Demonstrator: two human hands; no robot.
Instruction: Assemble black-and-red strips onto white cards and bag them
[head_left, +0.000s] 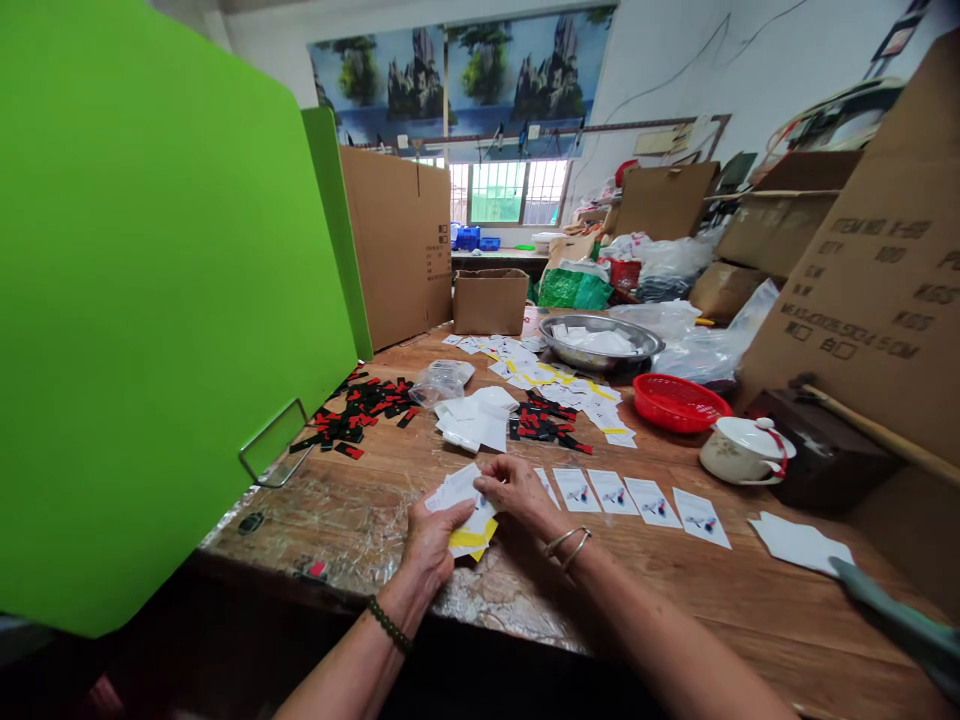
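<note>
My left hand (429, 540) is closed around a fanned stack of printed cards (453, 488), white with some yellow ones at the lower edge. At the stack's upper right, my right hand (519, 490) pinches the edge of a card, its thumb and fingertips pressed together. Right of the hands, several printed cards (613, 493) lie in a spaced row, the leftmost partly covered by my right hand. Beyond the hands sit white sheets or sleeves (480, 418), with black-and-red strips (546, 422) beside them. A larger heap of black-and-red strips (367, 405) lies to the left.
A tall green panel (165, 300) borders the left side. Loose cards (570, 385), a metal basin (600, 362), a red basket (679, 402) and a lidded white cup (742, 450) stand farther back and right. White papers (799, 540) lie at the right, near a cardboard box (862, 290).
</note>
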